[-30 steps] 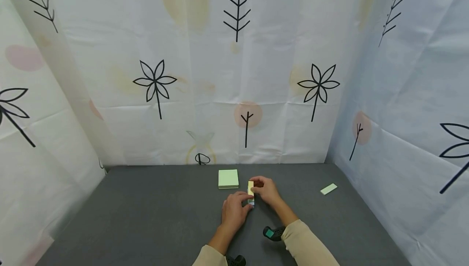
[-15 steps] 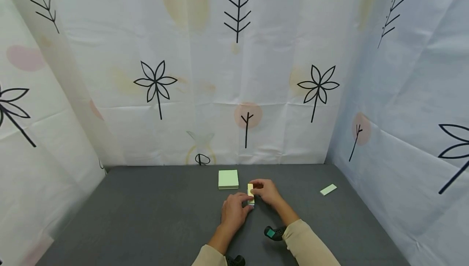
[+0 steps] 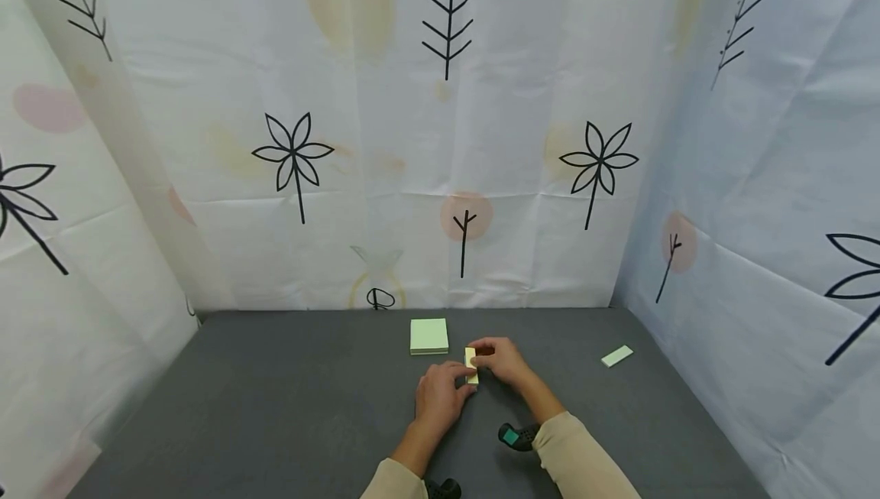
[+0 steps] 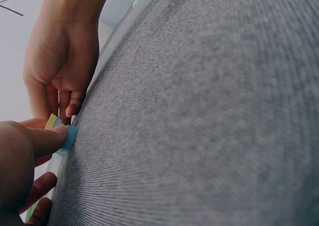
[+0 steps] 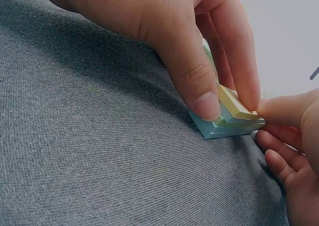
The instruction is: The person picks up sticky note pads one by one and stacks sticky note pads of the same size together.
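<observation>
The left hand (image 3: 438, 396) and the right hand (image 3: 505, 359) are meeting over a narrow stack of sticky notes (image 3: 471, 365), each grasping it from its own side. In the right wrist view the right thumb is pressing against the stack's near edge while the fingers (image 5: 234, 61) are curling over its yellow top, and the left fingertips (image 5: 281, 111) are pinching the far corner. The left wrist view is showing a left fingertip (image 4: 50, 138) touching the blue end of the stack (image 4: 67, 135), with the right hand (image 4: 62, 61) just behind it.

Going from the largest thing down: a white curtain (image 3: 385, 124) printed with black leaves and pale blots is hanging on three sides. A grey felt-like table (image 3: 275, 400) is lying below it. A square pad of pale green notes (image 3: 428, 335) is sitting flat toward the back of the table, just beyond the hands and apart from them. The stack being held is lying on the table near the middle, its layers showing yellow above blue (image 5: 229, 121). A single pale green strip (image 3: 616, 355) is lying well apart to the right, near the curtain.
</observation>
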Demonstrator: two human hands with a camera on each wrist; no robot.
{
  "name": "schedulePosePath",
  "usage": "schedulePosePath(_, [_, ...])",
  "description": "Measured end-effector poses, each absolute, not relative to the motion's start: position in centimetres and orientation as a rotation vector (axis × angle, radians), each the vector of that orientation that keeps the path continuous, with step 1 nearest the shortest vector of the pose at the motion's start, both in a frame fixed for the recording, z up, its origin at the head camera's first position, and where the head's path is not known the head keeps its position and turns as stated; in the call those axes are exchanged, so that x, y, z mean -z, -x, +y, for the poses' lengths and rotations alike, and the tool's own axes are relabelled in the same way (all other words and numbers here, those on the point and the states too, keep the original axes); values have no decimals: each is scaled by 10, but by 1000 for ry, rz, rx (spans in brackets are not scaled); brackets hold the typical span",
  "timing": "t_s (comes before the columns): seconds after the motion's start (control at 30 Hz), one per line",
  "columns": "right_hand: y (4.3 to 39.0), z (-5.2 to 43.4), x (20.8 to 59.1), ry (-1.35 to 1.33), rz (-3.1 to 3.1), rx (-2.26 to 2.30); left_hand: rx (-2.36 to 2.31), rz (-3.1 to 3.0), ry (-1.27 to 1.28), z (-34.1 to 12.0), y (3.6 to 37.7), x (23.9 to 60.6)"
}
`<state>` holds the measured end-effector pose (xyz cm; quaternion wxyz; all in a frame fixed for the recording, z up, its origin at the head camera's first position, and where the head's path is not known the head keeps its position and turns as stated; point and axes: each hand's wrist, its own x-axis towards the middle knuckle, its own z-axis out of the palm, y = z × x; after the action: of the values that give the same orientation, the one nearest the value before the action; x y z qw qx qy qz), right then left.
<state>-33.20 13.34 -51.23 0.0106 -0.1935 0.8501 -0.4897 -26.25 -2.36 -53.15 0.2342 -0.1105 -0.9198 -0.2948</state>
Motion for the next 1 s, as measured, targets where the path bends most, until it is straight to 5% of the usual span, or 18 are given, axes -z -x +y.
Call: schedulePosePath(1.0, [298,171,514,583,2742,1630,799,-2561,252,-22,262,528])
